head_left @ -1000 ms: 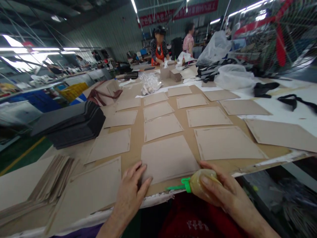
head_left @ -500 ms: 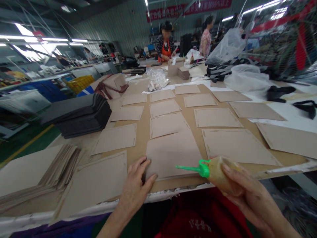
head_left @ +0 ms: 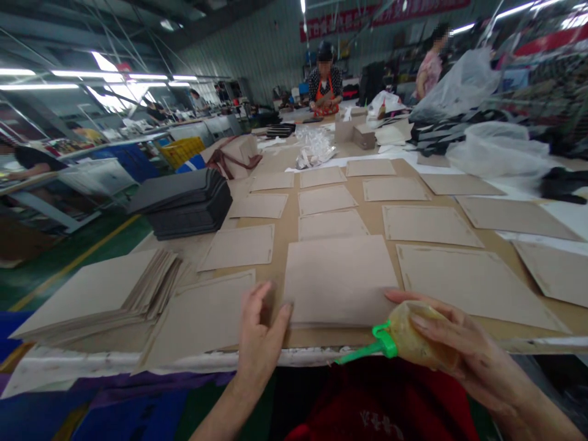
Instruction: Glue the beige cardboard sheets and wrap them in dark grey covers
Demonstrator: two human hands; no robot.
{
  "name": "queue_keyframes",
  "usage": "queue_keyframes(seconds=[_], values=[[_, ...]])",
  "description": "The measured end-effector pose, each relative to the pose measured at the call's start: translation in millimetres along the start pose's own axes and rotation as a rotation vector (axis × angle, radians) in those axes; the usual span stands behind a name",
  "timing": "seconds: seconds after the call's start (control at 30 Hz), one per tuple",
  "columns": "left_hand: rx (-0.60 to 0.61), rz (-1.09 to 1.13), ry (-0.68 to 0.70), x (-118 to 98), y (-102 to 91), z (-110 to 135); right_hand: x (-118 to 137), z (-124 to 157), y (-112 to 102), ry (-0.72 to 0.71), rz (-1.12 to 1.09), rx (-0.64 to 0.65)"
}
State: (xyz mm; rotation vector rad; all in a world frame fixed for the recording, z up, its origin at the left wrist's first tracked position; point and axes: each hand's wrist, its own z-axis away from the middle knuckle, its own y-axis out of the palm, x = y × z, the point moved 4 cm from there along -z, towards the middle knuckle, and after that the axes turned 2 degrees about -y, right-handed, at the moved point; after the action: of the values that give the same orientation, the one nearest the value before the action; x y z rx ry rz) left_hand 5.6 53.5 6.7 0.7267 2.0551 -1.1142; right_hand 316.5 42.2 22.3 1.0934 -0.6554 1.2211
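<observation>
My right hand (head_left: pixel 459 343) grips a soft glue bottle (head_left: pixel 422 335) of yellowish liquid, its green nozzle pointing left past the table's front edge. One fingertip of that hand reaches the right edge of a plain beige board (head_left: pixel 340 278) in front of me. Beside the board's lower left corner is my left hand (head_left: pixel 261 334), fingers apart, thumb at the board's edge; it holds nothing. Several like boards lie in rows around it, such as a board (head_left: pixel 463 275) on the right and another board (head_left: pixel 211 312) on the left, with brownish smears along their edges.
At the left stand a stack of beige boards (head_left: pixel 92 288) and a stack of dark grey pads (head_left: pixel 188 202). Clear plastic wrap (head_left: pixel 315 147) and white plastic bags (head_left: pixel 500 150) lie farther back. A person in an orange apron (head_left: pixel 325 92) works at the far end.
The nozzle has swung down from above the board to the front edge. My right hand's fingertip now reaches the board's side, and the board lies straighter. The camera view has shifted left.
</observation>
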Motion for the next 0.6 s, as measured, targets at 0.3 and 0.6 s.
queue_keyframes(seconds=[0.3,0.6], values=[[0.276,0.854,-0.491,-40.3,38.8,47.5,23.6,20.6,-2.0,-0.092,-0.189,-0.129],[0.134,1.184,-0.837,-62.0,72.4,8.9,16.7,8.5,-17.2,-0.191,-0.112,-0.020]])
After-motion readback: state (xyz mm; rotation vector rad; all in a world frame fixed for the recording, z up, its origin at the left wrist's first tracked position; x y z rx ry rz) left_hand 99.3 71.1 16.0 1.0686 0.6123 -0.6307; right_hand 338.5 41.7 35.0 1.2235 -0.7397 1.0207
